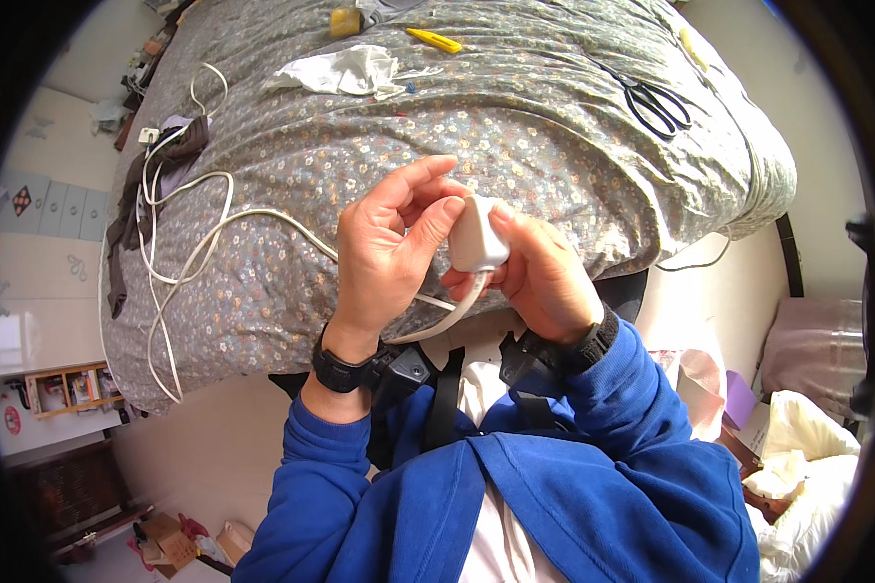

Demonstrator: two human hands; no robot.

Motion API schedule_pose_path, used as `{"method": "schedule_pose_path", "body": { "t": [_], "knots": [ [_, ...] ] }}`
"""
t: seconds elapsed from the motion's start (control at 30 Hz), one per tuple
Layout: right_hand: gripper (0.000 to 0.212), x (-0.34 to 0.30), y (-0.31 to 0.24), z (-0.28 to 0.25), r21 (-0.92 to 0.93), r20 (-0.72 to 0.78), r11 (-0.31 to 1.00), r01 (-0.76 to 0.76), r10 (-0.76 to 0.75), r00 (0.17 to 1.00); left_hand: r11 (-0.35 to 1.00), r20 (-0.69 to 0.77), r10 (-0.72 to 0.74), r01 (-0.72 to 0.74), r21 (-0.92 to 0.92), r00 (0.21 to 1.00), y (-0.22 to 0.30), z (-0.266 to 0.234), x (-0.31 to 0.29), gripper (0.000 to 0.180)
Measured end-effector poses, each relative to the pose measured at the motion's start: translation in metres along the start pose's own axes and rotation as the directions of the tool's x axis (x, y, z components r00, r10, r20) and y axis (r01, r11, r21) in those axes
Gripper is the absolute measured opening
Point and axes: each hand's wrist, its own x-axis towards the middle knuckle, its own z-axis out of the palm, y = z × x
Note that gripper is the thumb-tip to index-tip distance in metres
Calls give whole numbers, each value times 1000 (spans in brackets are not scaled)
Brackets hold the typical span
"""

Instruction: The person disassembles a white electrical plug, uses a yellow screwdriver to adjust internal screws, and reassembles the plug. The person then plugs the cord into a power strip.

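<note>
A white socket block on a thick white cord is raised between my hands, tilted, its cord leaving from the lower end. My right hand grips it from the right, thumb on the near face and fingers behind. At its upper left edge my left hand pinches with the thumb; the index finger stretches out above it, and the other fingertips are partly hidden. The cord runs under my left wrist and loops over the bed's left side. A white plug lies there by a dark cloth.
A flowered bedspread covers the bed before me. Farther back lie a white cloth, a yellow cutter, a yellow tape roll and black-handled scissors. White bags stand at the lower right.
</note>
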Motion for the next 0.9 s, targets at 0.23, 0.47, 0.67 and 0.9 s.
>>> {"method": "schedule_pose_path", "body": {
  "t": [0.23,0.47,0.67,0.9],
  "knots": [
    [49,5,-2,7,-34,-20,999,29,-30,999,993,42,18,-13,-116,999,-2,1,-3,52],
    [42,6,10,3,60,-31,998,30,-28,999,988,-3,-10,10,-154,1000,-8,0,-6,56],
    [30,8,11,11,-28,-140,995,94,-97,985,913,90,247,-263,312,965,5,-10,-3,59],
    [31,11,21,12,151,-187,982,115,-86,979,898,47,313,-312,312,949,-1,-10,-8,60]
  ]
}}
